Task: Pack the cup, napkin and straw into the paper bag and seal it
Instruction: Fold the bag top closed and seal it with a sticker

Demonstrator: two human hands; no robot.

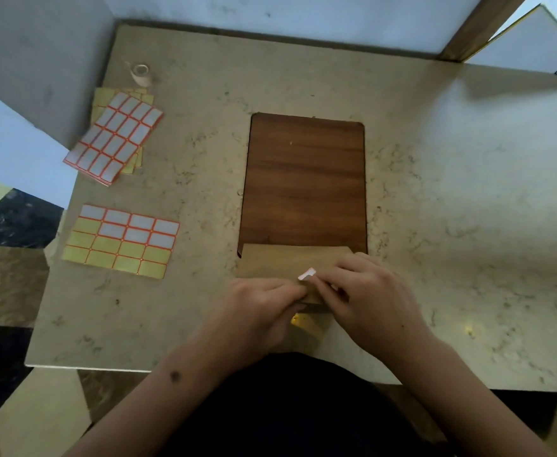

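Observation:
A brown paper bag point(270, 262) lies flat at the near end of a dark wooden board point(305, 179). My left hand point(260, 308) pinches the bag's folded near edge. My right hand point(369, 295) holds a small white sticker label point(307, 274) by its fingertips, right at that fold. The cup, napkin and straw are not visible; the bag's contents are hidden.
The marble table point(452, 192) carries a stack of red-bordered label sheets point(115, 140) at the far left, and a partly used sheet point(122, 240) nearer. A small tape roll point(141, 73) sits at the back left. Walls close the table's far side.

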